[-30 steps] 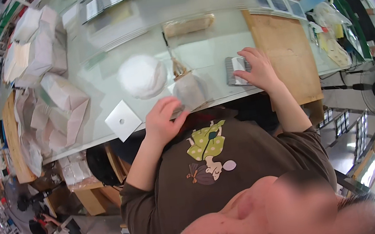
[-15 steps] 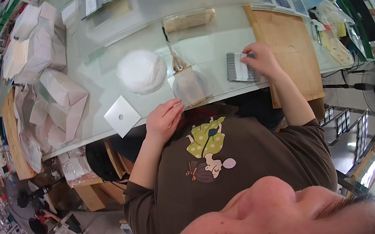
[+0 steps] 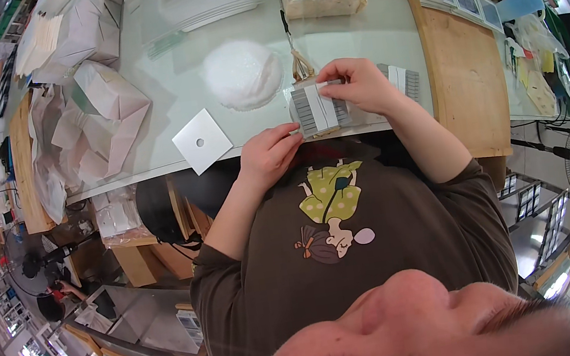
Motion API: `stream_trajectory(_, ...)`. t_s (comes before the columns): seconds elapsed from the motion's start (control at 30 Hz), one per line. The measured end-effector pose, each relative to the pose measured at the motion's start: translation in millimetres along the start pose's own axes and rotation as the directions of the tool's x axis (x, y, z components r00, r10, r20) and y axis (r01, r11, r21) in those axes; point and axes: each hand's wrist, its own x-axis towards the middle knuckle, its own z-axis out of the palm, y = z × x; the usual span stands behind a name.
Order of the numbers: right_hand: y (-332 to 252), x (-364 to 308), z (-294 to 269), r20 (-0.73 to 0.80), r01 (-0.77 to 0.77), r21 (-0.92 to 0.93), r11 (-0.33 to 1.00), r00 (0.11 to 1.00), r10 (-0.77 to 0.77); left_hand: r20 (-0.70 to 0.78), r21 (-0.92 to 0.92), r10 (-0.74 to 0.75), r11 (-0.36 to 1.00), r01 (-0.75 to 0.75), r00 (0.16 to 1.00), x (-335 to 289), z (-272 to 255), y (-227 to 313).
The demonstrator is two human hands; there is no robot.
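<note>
A thin grey panel with dark stripes and a white middle band (image 3: 315,108) lies over the small wired fixture near the table's front edge. My right hand (image 3: 359,84) pinches this panel at its upper right, thumb and fingers closed. My left hand (image 3: 271,152) rests at the panel's lower left corner with fingers stretched out; whether they touch the panel or only the fixture is hard to make out. The fixture's corded handle (image 3: 301,66) shows beyond the panel, which hides most of the fixture. Similar striped panels (image 3: 403,81) lie to the right, partly behind my right wrist.
A white fluffy pad (image 3: 242,74) sits left of the fixture, with a white square with a centre hole (image 3: 202,140) nearer the edge. A wooden board (image 3: 465,77) lies at right. Crumpled paper (image 3: 112,104) stands at left. A wrapped block (image 3: 325,5) lies beyond the fixture.
My right hand has moved left from the striped panels on the right, bringing one panel over the fixture. My left hand stays beside the fixture. The whole view has shifted a little.
</note>
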Motion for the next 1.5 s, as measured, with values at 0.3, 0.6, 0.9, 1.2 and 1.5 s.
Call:
stream_trajectory(0.3, 20.1, 16.4, 10.6, -0.019, -0.030, -0.019, 0.999, 0.999, 0.030, -0.025, 0.017, -0.001, 1.000, 0.002, 1.000, -1.8, 0.2, 0.8)
stream_trajectory(0.6, 22.5, 18.3, 9.6, 0.023, -0.032, 0.057, 0.998, 0.999, 0.031, 0.037, 0.020, -0.015, 1.000, 0.015, 0.999, 0.9, -1.8, 3.9)
stream_trajectory(0.9, 27.8, 8.7, -3.2, -0.267, 0.188, -0.146, 0.971, 0.938, -0.222, 0.042, 0.049, -0.016, 0.999, 0.014, 0.999, -0.3, -1.0, 3.4)
stream_trajectory(1.2, 43.8, -6.0, 2.2, -0.142, 0.267, -0.323, 0.908, 0.935, -0.326, 0.039, 0.052, 0.011, 0.999, -0.013, 0.999, 0.8, -2.7, 4.0)
stream_trajectory(1.5, 45.8, -3.4, 1.2, -0.133, 0.284, -0.347, 0.894, 0.928, -0.347, 0.049, 0.065, 0.011, 0.998, -0.014, 0.999, 1.8, -3.3, 3.9)
